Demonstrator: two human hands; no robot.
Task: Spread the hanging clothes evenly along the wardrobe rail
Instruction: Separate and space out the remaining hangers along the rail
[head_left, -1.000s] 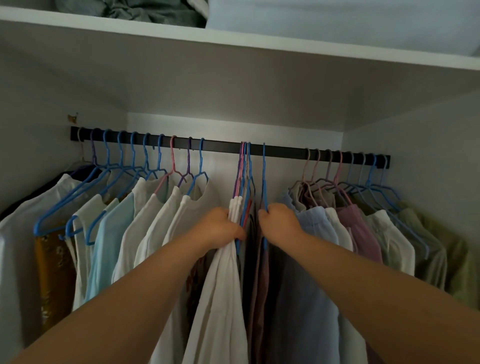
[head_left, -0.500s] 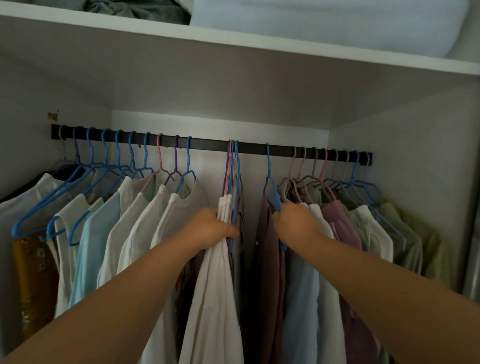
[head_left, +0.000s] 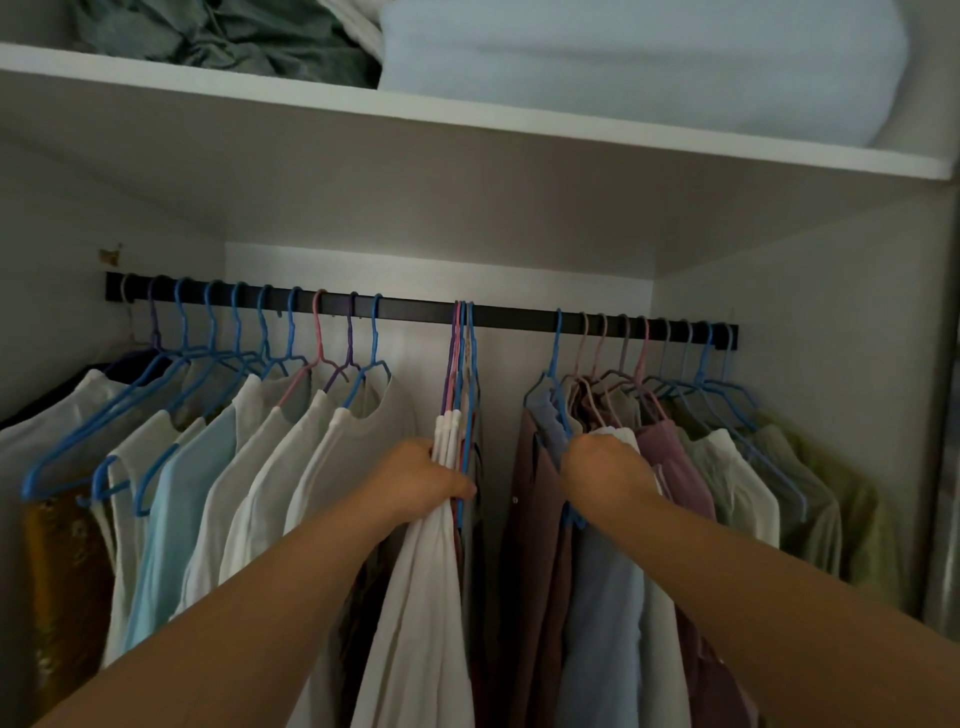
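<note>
Fingers of both hands are hidden behind fabric; the lower hems of all garments are cut off by the bottom edge, and the interior is dim. The black wardrobe rail (head_left: 519, 314) spans the cupboard beneath a white shelf (head_left: 467, 124) bearing folded bedding (head_left: 649, 67). The left hand (head_left: 423, 478) grips a tight bunch of hangers (head_left: 461, 358) near the rail's middle, at the white garment (head_left: 426, 597) hanging there. The right hand (head_left: 605, 470) grips the blue hanger (head_left: 555, 374) and the light blue garment (head_left: 602, 613) at the left end of the right-side group. Bare rail shows between the two hands. Pale shirts (head_left: 260, 467) fill the rail's left end.
</note>
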